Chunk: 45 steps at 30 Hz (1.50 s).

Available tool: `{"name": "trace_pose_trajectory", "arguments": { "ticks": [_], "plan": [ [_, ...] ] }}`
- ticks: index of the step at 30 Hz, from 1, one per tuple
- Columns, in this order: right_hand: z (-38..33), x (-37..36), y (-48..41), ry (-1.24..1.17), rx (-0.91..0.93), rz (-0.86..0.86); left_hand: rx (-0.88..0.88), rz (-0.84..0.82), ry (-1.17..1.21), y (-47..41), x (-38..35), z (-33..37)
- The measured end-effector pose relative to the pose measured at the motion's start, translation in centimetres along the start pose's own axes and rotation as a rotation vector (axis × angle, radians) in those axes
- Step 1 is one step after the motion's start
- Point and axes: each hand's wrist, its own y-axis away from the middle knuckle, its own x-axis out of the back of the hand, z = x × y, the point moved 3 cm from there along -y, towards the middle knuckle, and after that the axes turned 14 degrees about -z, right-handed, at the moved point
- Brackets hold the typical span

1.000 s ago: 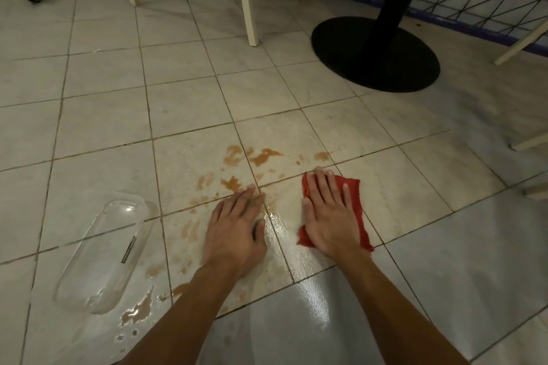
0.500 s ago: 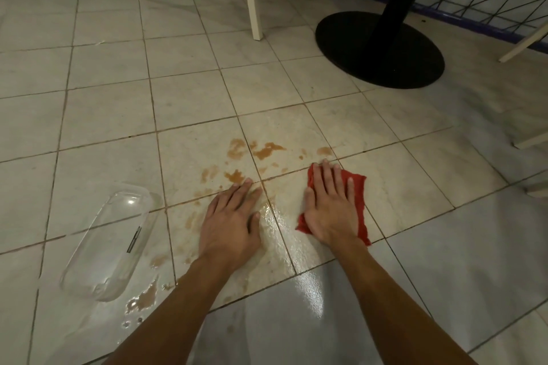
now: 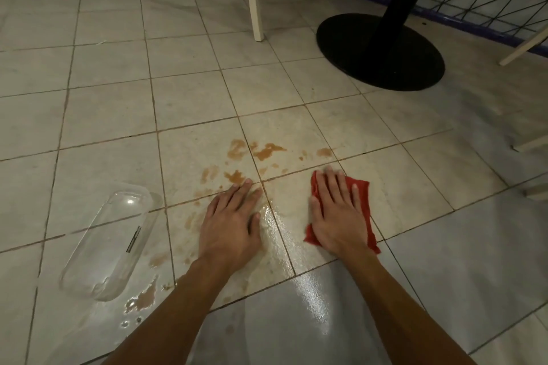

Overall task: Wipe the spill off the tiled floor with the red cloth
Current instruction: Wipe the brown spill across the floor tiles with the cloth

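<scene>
On the tiled floor (image 3: 296, 74), red cloth (image 3: 363, 201) under flat, spread right hand (image 3: 338, 216), left hand (image 3: 231, 222) flat, bare beside it, brown spill (image 3: 267, 151) beyond.

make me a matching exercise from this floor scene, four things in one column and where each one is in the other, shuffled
Things:
1. red cloth
2. clear plastic container
3. left hand
4. black table base

Places or states:
A. lying on its side at the far left, next to a brown puddle
B. pressed flat under the right hand
C. round, standing on the tiles at the upper right
D. bare, palm down on the wet tile beside the brown spill

Pairs: 1-B, 2-A, 3-D, 4-C
</scene>
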Motion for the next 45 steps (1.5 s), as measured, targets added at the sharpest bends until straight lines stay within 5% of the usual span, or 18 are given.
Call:
{"name": "trace_pose_trajectory", "arguments": {
  "ticks": [3,9,19,27,34,41,45],
  "plan": [
    [-3.1,0.7,-2.5,-0.015,0.000,-0.020,0.004,-0.013,-0.015,-0.2,-0.1,0.2],
    [-3.3,-1.8,1.3,0.133,0.390,-0.030,0.019,-0.023,-0.029,-1.3,-0.1,-0.1],
    [-1.1,2.5,-6.2,-0.012,-0.008,0.006,0.044,-0.022,0.009,-3.6,0.6,0.3],
    [-2.7,0.4,-2.6,0.113,0.371,-0.018,0.029,-0.006,0.016,-3.3,0.5,-0.2],
    [-0.7,2.9,-6.6,-0.010,-0.011,-0.002,0.059,-0.020,0.020,-3.3,0.5,0.4],
    [-2.5,0.8,-3.1,0.119,0.361,-0.030,0.045,-0.009,-0.012,-3.2,0.6,0.0],
    [2.5,1.4,-2.7,0.061,0.135,0.009,0.047,-0.009,-0.005,-3.1,0.5,0.0]
  ]
}}
